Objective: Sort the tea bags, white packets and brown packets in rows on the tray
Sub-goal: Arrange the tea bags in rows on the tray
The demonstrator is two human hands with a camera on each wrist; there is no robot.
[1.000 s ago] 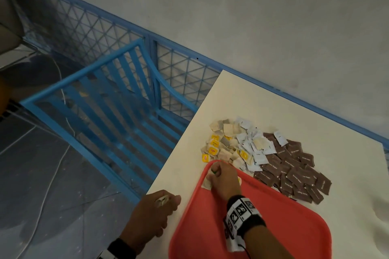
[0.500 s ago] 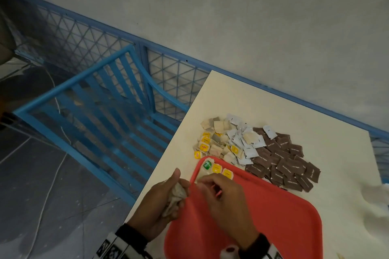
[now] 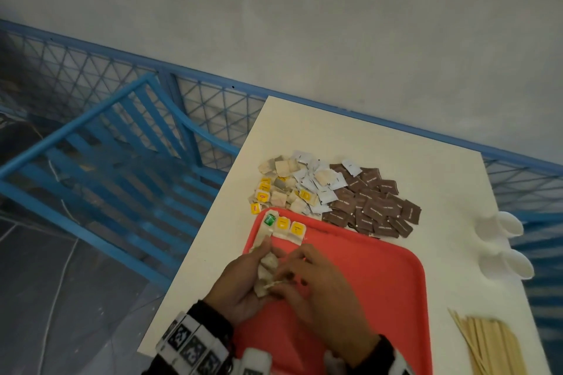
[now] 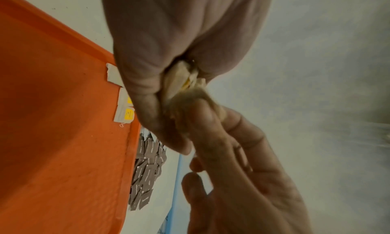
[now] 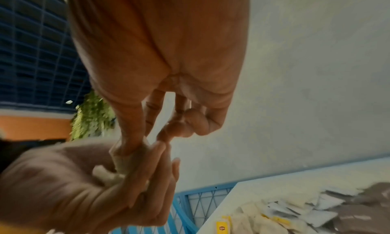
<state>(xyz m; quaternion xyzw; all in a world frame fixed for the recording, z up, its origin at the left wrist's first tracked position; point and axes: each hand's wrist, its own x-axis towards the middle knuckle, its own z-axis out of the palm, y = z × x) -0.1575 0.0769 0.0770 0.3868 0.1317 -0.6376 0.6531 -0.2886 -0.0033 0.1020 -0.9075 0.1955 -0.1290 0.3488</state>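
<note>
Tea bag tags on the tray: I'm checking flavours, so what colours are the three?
One green tag, two yellow tags, clearest in the head view.

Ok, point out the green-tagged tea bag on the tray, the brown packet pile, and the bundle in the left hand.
green-tagged tea bag (image 3: 270, 219): head view, on its green tag.
brown packet pile (image 3: 375, 207): head view, on a middle packet.
bundle of tea bags (image 3: 267, 271): head view, on the part showing between both hands.

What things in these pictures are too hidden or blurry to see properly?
- Tea bags in the left hand: their count is hidden by both hands in every view.
- Print on the brown packets: too small, head view.
- Wooden sticks: cut off by the bottom edge, head view.
- Pile on the table: blurred, right wrist view.
</note>
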